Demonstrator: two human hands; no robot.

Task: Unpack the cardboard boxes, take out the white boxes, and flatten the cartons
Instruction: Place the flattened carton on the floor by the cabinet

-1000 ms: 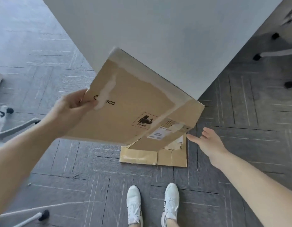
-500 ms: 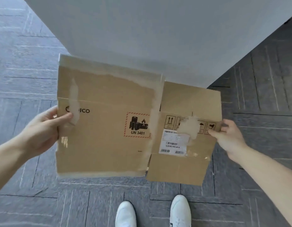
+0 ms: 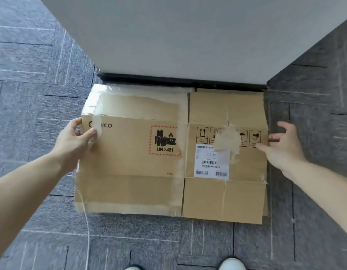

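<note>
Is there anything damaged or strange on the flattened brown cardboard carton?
Yes. On the flattened brown cardboard carton, a torn patch covers part of the handling symbols and overlaps the white shipping label. A thin strand hangs off its lower left corner.

Both my arms reach forward and down, bare to the forearm. My left hand (image 3: 75, 139) is closed in a pinch, thumb on top pointing right, the other fingers curled underneath. My right hand (image 3: 283, 145) is open, fingers spread and pointing left, thumb low, palm turned inward. Wrists sit roughly level, well apart. The toes of my shoes (image 3: 234, 265) show below.
</note>
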